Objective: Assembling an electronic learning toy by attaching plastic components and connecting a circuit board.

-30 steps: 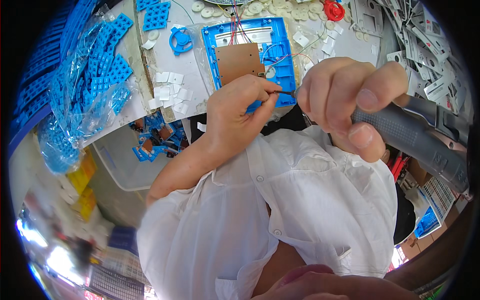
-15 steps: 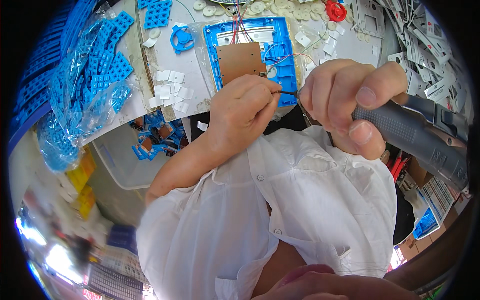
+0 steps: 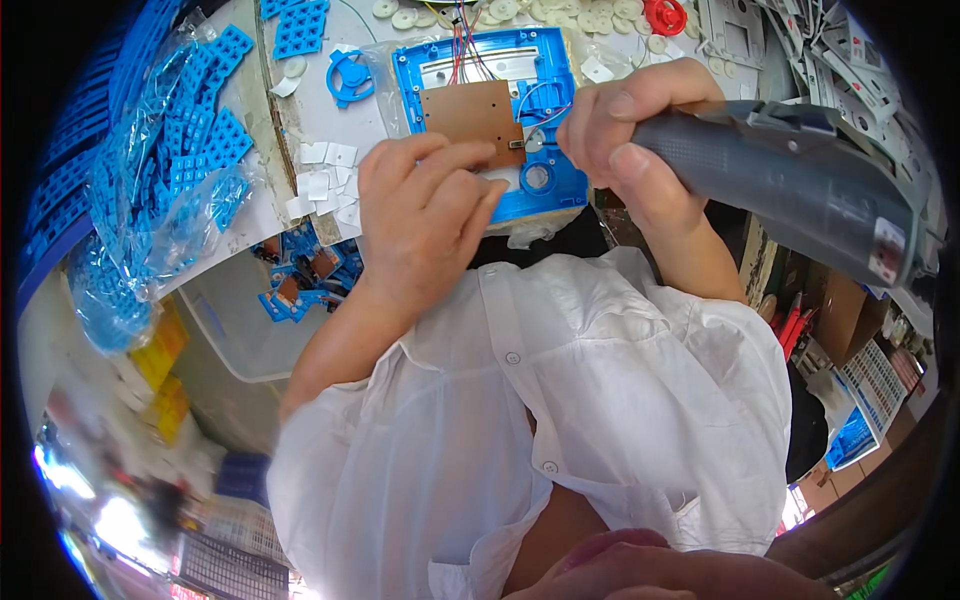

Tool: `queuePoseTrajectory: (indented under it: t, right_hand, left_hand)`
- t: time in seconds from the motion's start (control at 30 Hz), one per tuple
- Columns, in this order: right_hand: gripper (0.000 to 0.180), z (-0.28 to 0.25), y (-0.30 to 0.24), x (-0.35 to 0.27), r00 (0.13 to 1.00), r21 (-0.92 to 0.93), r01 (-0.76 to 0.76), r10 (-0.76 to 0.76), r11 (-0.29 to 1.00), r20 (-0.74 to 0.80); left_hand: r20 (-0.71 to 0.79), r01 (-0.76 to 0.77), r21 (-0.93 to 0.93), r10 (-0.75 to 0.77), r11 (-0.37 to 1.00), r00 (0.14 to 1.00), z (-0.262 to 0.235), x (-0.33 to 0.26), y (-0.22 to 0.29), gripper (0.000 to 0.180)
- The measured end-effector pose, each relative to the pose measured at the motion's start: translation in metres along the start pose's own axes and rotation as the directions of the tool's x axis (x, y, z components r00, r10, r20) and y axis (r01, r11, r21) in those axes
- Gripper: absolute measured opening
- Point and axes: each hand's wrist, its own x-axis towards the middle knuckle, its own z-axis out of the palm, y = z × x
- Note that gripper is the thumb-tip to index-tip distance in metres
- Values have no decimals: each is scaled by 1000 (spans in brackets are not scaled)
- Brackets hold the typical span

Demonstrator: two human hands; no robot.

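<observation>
The left hand [image 3: 425,215] is resting with its fingers pressed together on the lower edge of the one blue plastic housing [image 3: 487,120], which is lying on the worktable just above both hands and holding one brown circuit board [image 3: 470,112]. The right hand [image 3: 640,140] is gripping one grey electric screwdriver [image 3: 790,185], fingers wrapped tightly round it, right beside the housing. A clear bag [image 3: 160,190] to the left is holding many blue grid pieces, too many to count.

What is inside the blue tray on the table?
A brown board, coloured wires and a round hole sit in the blue tray. The left hand covers its lower part.
</observation>
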Motion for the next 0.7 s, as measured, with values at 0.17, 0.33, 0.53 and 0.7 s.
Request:
queuePoseTrajectory:
  t: [0.17,0.33,0.53,0.7]
  right_hand:
    - [22,-1,11,1,1000,-11,-3,3,1000,21]
    - [17,0,23,-4,999,-1,-19,19,1000,33]
    - [19,0,18,-1,983,-129,-25,48,991,175]
    - [19,-2,22,0,987,-45,-87,92,995,133]
  left_hand:
    - [17,-30,46,30,998,999,2,3,-18,20]
    - [42,10,58,-13,998,999,3,0,-18,19]
    - [28,23,70,-25,997,999,3,-2,-16,16]
    - [24,36,97,-39,995,999,2,-1,-14,18]
